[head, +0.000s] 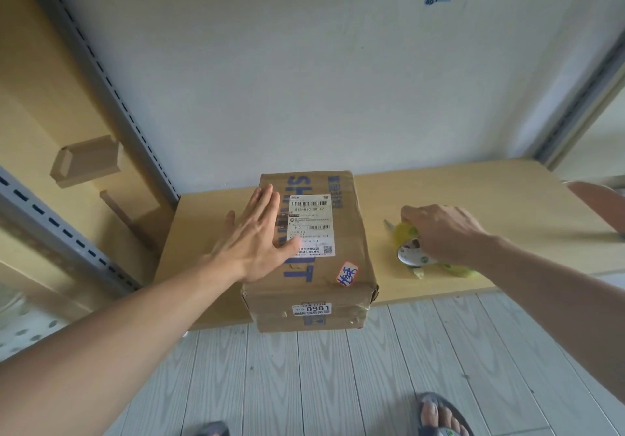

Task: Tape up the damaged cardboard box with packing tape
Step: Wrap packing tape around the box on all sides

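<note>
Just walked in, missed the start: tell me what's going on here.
A person is getting ready to tape a worn cardboard box that sits on a wooden shelf. The left hand lies flat on the box's top, fingers straight. The right hand curls over a yellowish packing tape roll lying on the shelf right of the box. The roll is not yet at the box.
</note>
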`<action>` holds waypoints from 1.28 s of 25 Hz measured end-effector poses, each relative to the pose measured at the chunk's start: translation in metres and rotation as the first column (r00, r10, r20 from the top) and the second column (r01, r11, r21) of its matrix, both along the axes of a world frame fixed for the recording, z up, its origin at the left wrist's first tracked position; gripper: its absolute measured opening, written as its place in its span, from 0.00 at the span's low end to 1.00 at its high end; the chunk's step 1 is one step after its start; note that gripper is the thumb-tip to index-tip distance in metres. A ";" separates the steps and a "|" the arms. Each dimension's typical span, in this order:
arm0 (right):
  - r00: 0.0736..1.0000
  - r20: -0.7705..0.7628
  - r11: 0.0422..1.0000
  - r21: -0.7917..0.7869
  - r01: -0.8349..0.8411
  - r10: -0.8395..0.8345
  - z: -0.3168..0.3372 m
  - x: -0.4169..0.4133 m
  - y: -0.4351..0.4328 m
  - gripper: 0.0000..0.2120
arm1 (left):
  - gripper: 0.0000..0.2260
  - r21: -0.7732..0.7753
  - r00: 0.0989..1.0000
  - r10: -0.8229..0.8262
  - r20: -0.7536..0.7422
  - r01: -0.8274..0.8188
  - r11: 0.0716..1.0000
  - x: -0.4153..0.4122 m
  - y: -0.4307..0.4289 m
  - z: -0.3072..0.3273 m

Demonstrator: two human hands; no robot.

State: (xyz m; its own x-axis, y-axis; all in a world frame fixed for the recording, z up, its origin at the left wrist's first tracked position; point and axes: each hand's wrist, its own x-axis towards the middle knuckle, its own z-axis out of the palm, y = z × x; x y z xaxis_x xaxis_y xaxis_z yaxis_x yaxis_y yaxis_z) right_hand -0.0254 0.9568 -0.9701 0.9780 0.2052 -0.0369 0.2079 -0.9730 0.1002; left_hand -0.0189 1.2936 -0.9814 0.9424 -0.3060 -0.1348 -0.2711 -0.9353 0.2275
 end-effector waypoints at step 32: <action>0.894 0.432 0.825 0.545 -0.153 -0.120 0.145 -0.004 -0.004 0.16 | 0.56 -0.301 0.989 0.096 0.109 -0.059 0.952 0.004 -0.026 -0.009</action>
